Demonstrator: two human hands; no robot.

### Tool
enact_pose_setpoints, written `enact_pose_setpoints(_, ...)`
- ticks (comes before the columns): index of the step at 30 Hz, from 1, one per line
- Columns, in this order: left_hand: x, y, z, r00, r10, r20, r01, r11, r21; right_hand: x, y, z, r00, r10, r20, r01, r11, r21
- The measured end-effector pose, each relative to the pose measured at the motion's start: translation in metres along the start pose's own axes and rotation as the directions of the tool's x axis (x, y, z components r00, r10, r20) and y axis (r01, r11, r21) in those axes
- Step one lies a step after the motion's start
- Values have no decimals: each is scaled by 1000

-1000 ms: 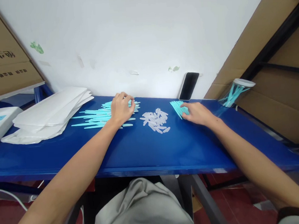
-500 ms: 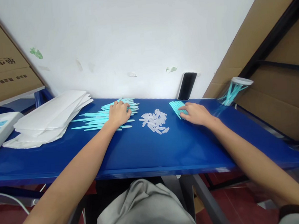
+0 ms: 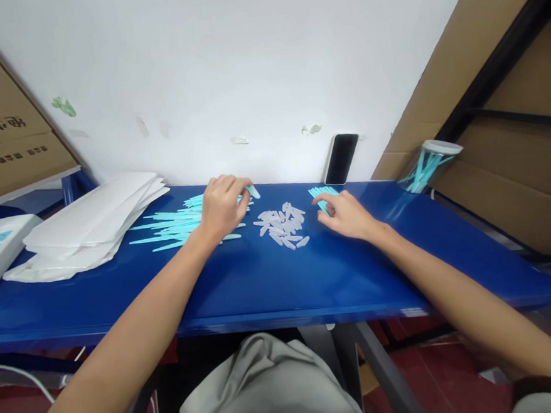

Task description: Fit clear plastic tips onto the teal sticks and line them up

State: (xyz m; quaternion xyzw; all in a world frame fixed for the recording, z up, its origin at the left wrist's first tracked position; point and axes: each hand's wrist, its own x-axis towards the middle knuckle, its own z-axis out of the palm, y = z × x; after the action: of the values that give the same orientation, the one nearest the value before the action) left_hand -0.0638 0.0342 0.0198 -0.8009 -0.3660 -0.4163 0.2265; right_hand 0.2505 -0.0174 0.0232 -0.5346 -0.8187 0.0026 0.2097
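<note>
Pinching one slim turquoise stick (image 3: 254, 191) with the left hand (image 3: 223, 207)

The left hand is closed at the fingertips, gripping the stick between thumb and fingers, near the back edge of the blue, smooth-topped desk (image 3: 281, 285). Part of a loose pile of slim turquoise sticks (image 3: 170, 225) lies beneath and beside this hand, left of the desk's middle.

The right hand (image 3: 346, 216) is partly open: thumb and forefinger are curved, with a gap between them. It is beside a neat row of slim turquoise sticks (image 3: 319, 193); whether the fingertips touch the row cannot be told.

A heap of small, pale translucent tapered pieces (image 3: 283, 221) lies between the two hands. A black-screened phone with a white edge (image 3: 342, 158) leans on the white wall (image 3: 266, 75) at the back edge. A clear container with a white lid (image 3: 442, 147), with turquoise sticks inside, is located toward the back right corner. Stacked white flat bags (image 3: 91, 210) lie toward the back left corner.
</note>
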Motion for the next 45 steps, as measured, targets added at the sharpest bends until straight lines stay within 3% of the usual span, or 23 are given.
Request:
enact_pose_setpoints(4,-1,40,1,982,149,-118,-178,941,-287,-3,-13,10,995,-72,-73,83,981,174)
enact_pose_setpoints(7,-5,64,6,975,186,-119,-220,872,-437,-3,-16,15,972,-201,-124,218,965,144)
enact_pose_setpoints(10,-9,72,8,958,268,-105,-285,839,-463,-3,-16,19,952,-263,-155,281,954,107)
enact_pose_setpoints(13,-11,69,6,965,247,-87,-259,850,-459,-3,-14,22,928,-242,-283,274,958,80)
enact_pose_setpoints(17,-13,68,3,985,169,-39,-164,833,-529,-1,-13,22,851,-293,-435,305,951,-43)
enact_pose_setpoints(21,-15,70,5,995,101,4,-80,811,-580,2,-10,19,848,-363,-386,326,932,-161)
enact_pose_setpoints(24,-15,63,9,997,70,45,-36,850,-525,3,-5,19,867,-386,-314,355,922,-155)
enact_pose_setpoints(30,-12,36,15,980,103,170,-54,962,-269,2,-9,25,883,-407,-235,402,913,-74)
enact_pose_setpoints(33,-8,18,14,952,157,261,-86,961,-264,2,-12,25,881,-425,-206,423,904,-58)
enact_pose_setpoints(36,-6,-7,7,953,120,278,-44,963,-264,3,0,16,909,-349,-228,342,937,-73)
enact_pose_setpoints(40,-4,-31,-8,976,-61,210,89,987,-130,3,34,-2,938,-67,-341,30,993,-114)
enact_pose_setpoints(42,-3,-29,-10,970,-71,232,96,991,-96,4,49,-7,947,56,-318,-107,983,-147)
enact_pose_setpoints(45,-4,-12,-3,936,37,351,11,991,-136,7,58,-8,963,169,-209,-214,952,-220)
